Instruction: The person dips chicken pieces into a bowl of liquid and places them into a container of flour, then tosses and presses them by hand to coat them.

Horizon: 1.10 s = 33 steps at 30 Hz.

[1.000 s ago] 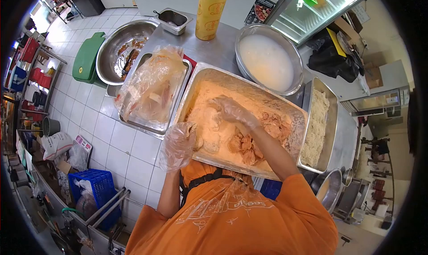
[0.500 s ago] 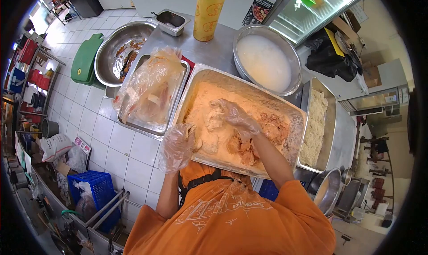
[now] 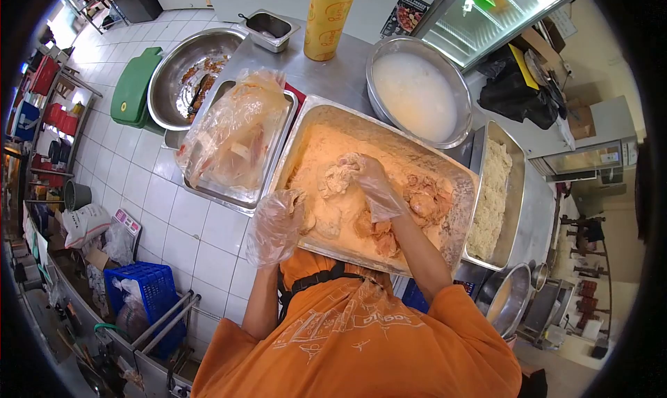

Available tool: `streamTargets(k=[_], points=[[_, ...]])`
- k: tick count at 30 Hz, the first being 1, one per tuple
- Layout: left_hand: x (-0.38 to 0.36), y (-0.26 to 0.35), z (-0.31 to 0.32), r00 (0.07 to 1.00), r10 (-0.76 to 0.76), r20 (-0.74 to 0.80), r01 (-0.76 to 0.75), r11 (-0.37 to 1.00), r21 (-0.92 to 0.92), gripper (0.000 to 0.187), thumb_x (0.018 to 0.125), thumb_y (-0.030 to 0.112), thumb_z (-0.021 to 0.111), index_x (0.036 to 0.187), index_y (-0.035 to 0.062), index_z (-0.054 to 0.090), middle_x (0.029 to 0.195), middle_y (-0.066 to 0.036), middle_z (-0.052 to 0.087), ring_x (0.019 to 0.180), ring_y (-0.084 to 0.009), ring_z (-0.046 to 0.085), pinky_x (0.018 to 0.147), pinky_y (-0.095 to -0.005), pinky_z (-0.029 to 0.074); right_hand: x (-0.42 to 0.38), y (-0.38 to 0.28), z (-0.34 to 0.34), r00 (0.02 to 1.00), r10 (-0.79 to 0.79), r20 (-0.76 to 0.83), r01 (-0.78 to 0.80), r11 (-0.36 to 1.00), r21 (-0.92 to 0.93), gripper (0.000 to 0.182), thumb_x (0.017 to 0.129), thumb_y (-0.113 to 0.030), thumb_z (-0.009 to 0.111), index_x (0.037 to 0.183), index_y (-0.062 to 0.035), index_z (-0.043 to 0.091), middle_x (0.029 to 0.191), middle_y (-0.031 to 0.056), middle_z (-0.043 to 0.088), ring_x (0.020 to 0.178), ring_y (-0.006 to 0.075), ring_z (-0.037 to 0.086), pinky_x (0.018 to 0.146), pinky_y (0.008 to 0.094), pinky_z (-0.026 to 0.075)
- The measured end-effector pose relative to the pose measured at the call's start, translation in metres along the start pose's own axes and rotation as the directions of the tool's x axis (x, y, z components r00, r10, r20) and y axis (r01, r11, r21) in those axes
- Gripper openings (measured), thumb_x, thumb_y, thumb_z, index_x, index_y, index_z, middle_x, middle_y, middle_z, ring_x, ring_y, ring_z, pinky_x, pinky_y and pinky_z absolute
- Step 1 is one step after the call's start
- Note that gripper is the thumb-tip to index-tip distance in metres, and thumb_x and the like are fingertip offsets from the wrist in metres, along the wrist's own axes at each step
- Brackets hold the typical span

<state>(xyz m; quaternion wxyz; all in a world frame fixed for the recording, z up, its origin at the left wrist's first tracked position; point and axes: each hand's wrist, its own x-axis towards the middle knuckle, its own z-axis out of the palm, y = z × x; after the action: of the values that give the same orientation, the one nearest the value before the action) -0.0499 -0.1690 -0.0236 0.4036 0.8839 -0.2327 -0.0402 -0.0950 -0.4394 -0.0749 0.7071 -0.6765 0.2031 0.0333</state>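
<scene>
A deep metal tray (image 3: pixel 389 120) holds orange-tinted flour (image 3: pixel 347 142). My right hand (image 3: pixel 372 182), in a clear plastic glove, grips a flour-coated chicken piece (image 3: pixel 337 179) above the flour. My left hand (image 3: pixel 273 224), gloved as well, is curled at the tray's left rim with floury fingertips. Whatever lies in its fingers, if anything, is hidden. Beside them another floured piece (image 3: pixel 326 225) rests in the flour. Raw-looking chicken pieces (image 3: pixel 425 202) lie to the right of my right hand, and more lie partly under that wrist.
A bowl of cloudy liquid (image 3: pixel 417 95) stands behind the tray. On the right is a pan of pale floury mixture (image 3: pixel 492 196). At left, a plastic bag (image 3: pixel 240 130) lies on a shallow tray (image 3: pixel 240 203). A yellow wrap roll (image 3: pixel 330 22) and small metal container (image 3: pixel 271 33) stand farther back.
My right hand has turned slightly and its fingers have closed over the chicken piece, which shows more clearly to their left. My left hand has barely moved.
</scene>
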Motion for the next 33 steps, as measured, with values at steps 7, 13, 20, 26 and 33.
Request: streamTargets(k=[7, 13, 20, 26, 33], points=[[0.006, 0.006, -0.004, 0.999, 0.042, 0.008, -0.042, 0.999, -0.014, 0.020, 0.092, 0.017, 0.076, 0.109, 0.0058, 0.076, 0.098, -0.016, 0.075, 0.091, -0.0356, 0.072, 0.080, -0.0429, 0.057, -0.014, -0.019, 0.014, 0.982, 0.155, -0.104, -0.184, 0.896, -0.404, 0.048, 0.087, -0.005, 0.078, 0.133, 0.0029, 0.065, 0.122, 0.0153, 0.072, 0.110, 0.0242, 0.069, 0.093, 0.0365, 0.056], [0.004, 0.004, -0.002, 1.000, 0.028, 0.011, -0.028, 0.999, -0.026, 0.019, 0.092, 0.015, 0.074, 0.109, 0.0061, 0.077, 0.099, -0.016, 0.075, 0.092, -0.0356, 0.072, 0.082, -0.0432, 0.057, -0.009, 0.103, 0.009, 0.831, -0.554, -0.042, 0.337, 0.563, -0.755, 0.039, 0.094, -0.010, 0.069, 0.129, 0.0046, 0.059, 0.130, 0.0196, 0.068, 0.120, 0.0328, 0.066, 0.102, 0.0432, 0.054], [0.003, 0.003, -0.005, 0.999, 0.045, 0.025, -0.044, 0.999, -0.028, 0.020, 0.092, 0.014, 0.075, 0.110, 0.0061, 0.076, 0.099, -0.016, 0.075, 0.092, -0.0360, 0.072, 0.082, -0.0435, 0.056, 0.003, 0.017, 0.012, 0.993, -0.103, -0.058, 0.084, 0.960, -0.268, 0.051, 0.093, -0.004, 0.066, 0.142, 0.0020, 0.054, 0.138, 0.0164, 0.065, 0.126, 0.0266, 0.061, 0.104, 0.0374, 0.051], [0.002, -0.006, 0.001, 0.997, 0.074, 0.010, -0.075, 0.997, 0.028, 0.020, 0.092, 0.014, 0.075, 0.110, 0.0060, 0.076, 0.099, -0.016, 0.074, 0.092, -0.0363, 0.071, 0.082, -0.0436, 0.056, -0.001, 0.013, 0.009, 0.977, -0.149, -0.150, 0.132, 0.984, -0.122, 0.045, 0.090, -0.006, 0.071, 0.133, 0.0014, 0.059, 0.128, 0.0152, 0.068, 0.115, 0.0250, 0.065, 0.095, 0.0365, 0.054], [0.004, -0.003, 0.001, 0.995, 0.103, -0.013, -0.103, 0.995, 0.000, 0.019, 0.093, 0.014, 0.074, 0.109, 0.0053, 0.075, 0.099, -0.016, 0.074, 0.092, -0.0362, 0.071, 0.082, -0.0438, 0.056, 0.004, 0.035, -0.018, 0.932, -0.333, -0.141, 0.245, 0.867, -0.434, 0.037, 0.095, -0.003, 0.069, 0.131, -0.0034, 0.058, 0.117, 0.0069, 0.066, 0.093, 0.0127, 0.061, 0.082, 0.0308, 0.055]])
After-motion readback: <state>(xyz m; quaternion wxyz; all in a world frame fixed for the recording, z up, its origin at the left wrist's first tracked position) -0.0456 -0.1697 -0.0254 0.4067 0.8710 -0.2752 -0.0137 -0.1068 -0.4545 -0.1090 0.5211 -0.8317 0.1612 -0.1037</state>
